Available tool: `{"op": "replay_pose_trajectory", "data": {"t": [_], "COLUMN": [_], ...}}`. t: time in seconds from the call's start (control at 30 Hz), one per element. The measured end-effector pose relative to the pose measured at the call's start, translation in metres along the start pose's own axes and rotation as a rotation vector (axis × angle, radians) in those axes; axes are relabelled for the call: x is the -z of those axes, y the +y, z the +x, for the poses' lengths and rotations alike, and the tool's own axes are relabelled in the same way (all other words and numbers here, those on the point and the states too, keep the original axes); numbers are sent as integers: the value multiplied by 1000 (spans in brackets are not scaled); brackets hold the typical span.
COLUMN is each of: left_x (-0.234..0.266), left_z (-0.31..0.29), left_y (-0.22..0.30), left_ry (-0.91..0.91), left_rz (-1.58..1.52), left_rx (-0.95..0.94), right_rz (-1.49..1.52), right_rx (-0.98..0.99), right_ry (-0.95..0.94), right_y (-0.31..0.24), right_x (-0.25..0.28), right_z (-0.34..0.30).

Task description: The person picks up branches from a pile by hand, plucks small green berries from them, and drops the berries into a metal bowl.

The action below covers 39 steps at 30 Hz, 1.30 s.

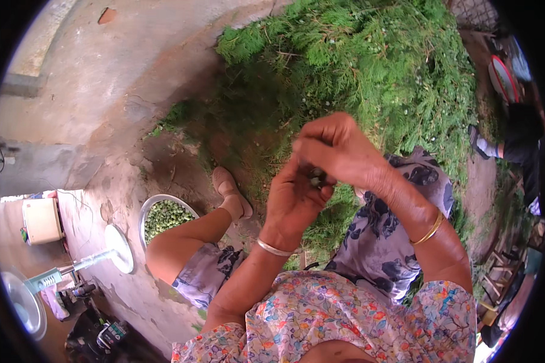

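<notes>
My left hand (293, 196) is turned palm up in front of me, fingers curled round a few small green cones (317, 176). Just above it my right hand (342, 151) is closed, its fingertips bent down close to the left fingers. What the right fingers pinch, if anything, is hidden. Beyond both hands lies a large heap of cut green conifer branches (375, 66) with flat, scaly sprays. By my left knee a round metal basin (142, 225) holds many more small green cones (166, 216).
A standing fan (120, 249) with a pale round base lies toward the lower left. A worn plaster wall (115, 91) rises at the left. Another person's leg in dark clothing (521, 142) shows at the far right, near wooden stools (499, 272).
</notes>
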<state>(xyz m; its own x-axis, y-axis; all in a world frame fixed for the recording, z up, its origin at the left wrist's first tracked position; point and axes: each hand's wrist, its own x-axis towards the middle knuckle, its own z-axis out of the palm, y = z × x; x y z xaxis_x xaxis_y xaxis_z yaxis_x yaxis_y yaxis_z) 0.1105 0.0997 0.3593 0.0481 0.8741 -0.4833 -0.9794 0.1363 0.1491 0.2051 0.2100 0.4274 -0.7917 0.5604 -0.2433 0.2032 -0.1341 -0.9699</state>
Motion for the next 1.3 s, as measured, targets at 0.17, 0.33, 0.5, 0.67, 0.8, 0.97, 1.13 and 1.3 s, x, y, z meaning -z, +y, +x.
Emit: {"op": "replay_pose_trajectory", "data": {"t": [0.17, 0.33, 0.5, 0.67, 0.8, 0.97, 1.13, 1.3], "left_x": [-28, -7, -8, 15, 17, 32, 100, 186], "left_z": [7, 4, -1, -18, -80, -192, -267, -326], "left_y": [-8, 4, 8, 14, 42, 106, 179, 222], "left_ry": [225, 13, 93, -42, -51, -12, 356, 1384], "left_rz": [-170, -112, -74, -143, -148, -131, 230, 1115], "left_rx": [-37, 34, -52, -101, -174, -544, -1098, -1106], "right_rz": [-48, 129, 178, 388, 205, 176, 175, 137], "right_rx": [56, 0, 0, 170, 69, 69, 101, 86], "right_ry": [-20, -59, -181, -99, 117, 137, 192, 281], "right_y": [-1, -10, -6, -4, 1, 11, 11, 4], "right_x": [-11, -7, -9, -3, 4, 12, 28, 11], "right_z": [-5, -2, 0, 6, 13, 13, 5, 11]}}
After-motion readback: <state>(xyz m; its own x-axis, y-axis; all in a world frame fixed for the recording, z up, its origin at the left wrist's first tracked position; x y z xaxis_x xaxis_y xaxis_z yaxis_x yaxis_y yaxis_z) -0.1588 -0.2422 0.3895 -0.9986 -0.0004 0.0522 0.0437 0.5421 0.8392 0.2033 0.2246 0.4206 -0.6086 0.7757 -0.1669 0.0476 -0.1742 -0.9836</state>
